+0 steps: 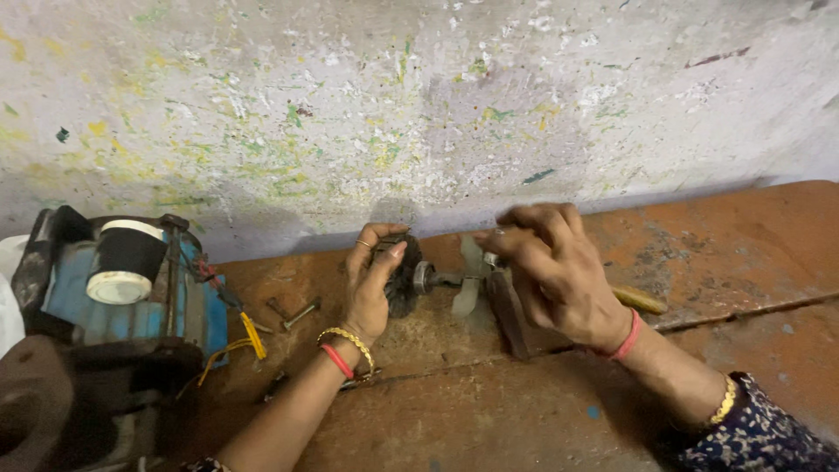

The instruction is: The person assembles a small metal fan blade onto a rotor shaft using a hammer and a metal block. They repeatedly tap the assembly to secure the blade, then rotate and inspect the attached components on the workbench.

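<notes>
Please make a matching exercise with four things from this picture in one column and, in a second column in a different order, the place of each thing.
Things:
1. left hand
2. right hand
3. roll of tape
4. bolt

Places:
A. lies on the rusty bench, left of the left hand
B. stands on the blue machine at the far left
C. grips the dark round rotor
D. is at the pale fan blade, over a yellow-handled tool

Pairs: 1-C, 2-D, 3-B, 4-A
</notes>
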